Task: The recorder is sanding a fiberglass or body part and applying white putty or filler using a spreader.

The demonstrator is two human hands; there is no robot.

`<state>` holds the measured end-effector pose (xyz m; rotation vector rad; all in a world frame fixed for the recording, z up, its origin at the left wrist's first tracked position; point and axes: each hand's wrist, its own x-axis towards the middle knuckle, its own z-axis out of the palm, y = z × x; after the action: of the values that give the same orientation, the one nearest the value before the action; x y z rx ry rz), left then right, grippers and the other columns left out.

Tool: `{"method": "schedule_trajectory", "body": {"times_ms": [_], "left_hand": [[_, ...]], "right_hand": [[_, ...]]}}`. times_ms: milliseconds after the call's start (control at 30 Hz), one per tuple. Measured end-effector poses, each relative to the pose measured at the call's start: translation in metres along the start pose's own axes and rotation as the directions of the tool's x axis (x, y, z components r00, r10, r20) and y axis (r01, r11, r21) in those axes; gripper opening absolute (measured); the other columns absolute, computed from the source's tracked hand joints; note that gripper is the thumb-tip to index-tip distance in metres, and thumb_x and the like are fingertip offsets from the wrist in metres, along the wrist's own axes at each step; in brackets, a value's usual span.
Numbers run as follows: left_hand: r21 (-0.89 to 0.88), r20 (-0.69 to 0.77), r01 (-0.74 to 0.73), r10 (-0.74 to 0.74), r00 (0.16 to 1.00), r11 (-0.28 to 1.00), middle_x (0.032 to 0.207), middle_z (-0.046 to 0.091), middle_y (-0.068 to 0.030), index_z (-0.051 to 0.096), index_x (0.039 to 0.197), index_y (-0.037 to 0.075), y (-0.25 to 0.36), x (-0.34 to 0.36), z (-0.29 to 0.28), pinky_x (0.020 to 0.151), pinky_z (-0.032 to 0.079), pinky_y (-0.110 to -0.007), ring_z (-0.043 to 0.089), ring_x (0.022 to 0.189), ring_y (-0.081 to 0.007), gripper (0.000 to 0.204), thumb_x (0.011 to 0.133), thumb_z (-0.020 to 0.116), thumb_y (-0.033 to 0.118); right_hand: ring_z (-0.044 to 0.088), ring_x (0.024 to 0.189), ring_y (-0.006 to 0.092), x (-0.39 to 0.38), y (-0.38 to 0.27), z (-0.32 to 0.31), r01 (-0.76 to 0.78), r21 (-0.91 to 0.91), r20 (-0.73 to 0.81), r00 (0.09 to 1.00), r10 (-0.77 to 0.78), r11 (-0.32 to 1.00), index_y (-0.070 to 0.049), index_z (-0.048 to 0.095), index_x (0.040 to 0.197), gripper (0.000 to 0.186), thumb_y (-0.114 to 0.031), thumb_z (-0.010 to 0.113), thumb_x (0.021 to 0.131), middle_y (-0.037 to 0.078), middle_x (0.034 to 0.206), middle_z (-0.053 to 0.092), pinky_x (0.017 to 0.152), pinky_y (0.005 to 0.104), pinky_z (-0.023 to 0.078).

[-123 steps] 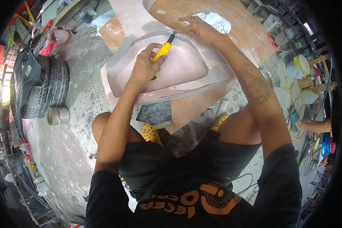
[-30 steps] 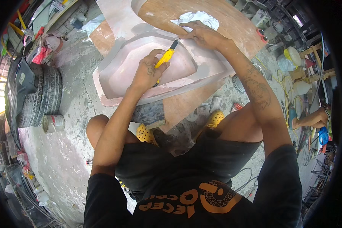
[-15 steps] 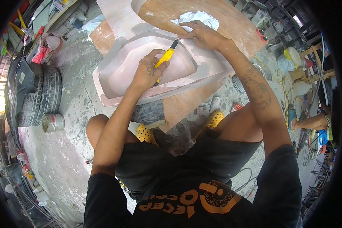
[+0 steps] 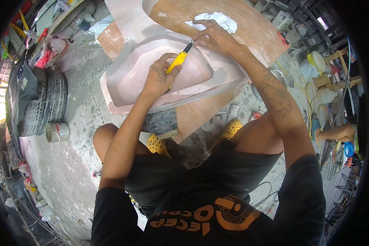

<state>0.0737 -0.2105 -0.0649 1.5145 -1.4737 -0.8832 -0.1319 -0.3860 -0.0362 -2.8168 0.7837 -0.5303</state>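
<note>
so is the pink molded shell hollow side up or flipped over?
Hollow side up: the pink shell shows its recessed basin and raised rim, lying on the brown board.

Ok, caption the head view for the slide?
Left hand works a yellow knife along a pink mould; right hand steadies it.

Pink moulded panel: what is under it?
The pink moulded panel lies on a brown board, which shows past its edges. Whatever sits directly beneath the panel is covered.

White rag [image 4: 217, 18] just beyond right hand [image 4: 213, 37]
</note>
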Motion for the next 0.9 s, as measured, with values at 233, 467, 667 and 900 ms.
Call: {"method": "schedule_trajectory", "body": {"times_ms": [233,467,667,900], "left_hand": [[0.068,-0.037,-0.058,0.061,0.997,0.996,0.067,0.062,-0.0055,0.060,0.129,0.006,-0.007,0.005,0.002,0.051,0.041,-0.029,0.053,0.053,-0.0100,0.038,0.093,0.070,0.014],[0.004,-0.063,-0.002,0.002,0.998,1.000,0.064,0.062,-0.0117,0.060,0.124,0.007,-0.001,0.009,-0.003,0.055,0.045,-0.035,0.055,0.051,-0.0176,0.036,0.091,0.071,0.014],[-0.004,-0.088,-0.002,0.002,0.996,1.000,0.064,0.062,-0.0099,0.060,0.125,0.006,0.011,0.013,-0.010,0.051,0.042,-0.033,0.055,0.049,-0.0143,0.036,0.091,0.071,0.012],[-0.058,-0.238,-0.075,0.060,0.969,0.995,0.073,0.066,-0.0044,0.062,0.127,0.007,0.028,-0.011,-0.055,0.048,0.043,-0.024,0.055,0.053,-0.0082,0.037,0.092,0.072,0.013]], "right_hand": [[0.045,0.131,0.0360,0.018,0.004,0.006,-0.083,0.061,-0.026,0.996,0.085,0.995,-0.014,0.081,0.097,0.023,-0.028,0.082,0.078,0.009,0.151,0.048,0.113,0.0456,0.040],[0.044,0.133,0.0367,0.028,0.010,0.007,-0.152,0.152,-0.021,0.987,0.157,0.977,-0.013,0.081,0.096,0.024,-0.030,0.082,0.079,0.009,0.149,0.049,0.112,0.0455,0.040],[0.046,0.134,0.0352,0.029,0.026,0.011,-0.090,0.118,-0.194,0.975,0.112,0.989,-0.013,0.076,0.111,0.027,-0.032,0.070,0.093,0.011,0.146,0.051,0.112,0.0447,0.040],[0.050,0.132,0.0324,0.020,0.024,0.004,-0.064,0.232,-0.157,0.982,0.103,0.971,-0.011,0.073,0.111,0.025,-0.029,0.068,0.095,0.012,0.139,0.056,0.110,0.0419,0.043]]}}
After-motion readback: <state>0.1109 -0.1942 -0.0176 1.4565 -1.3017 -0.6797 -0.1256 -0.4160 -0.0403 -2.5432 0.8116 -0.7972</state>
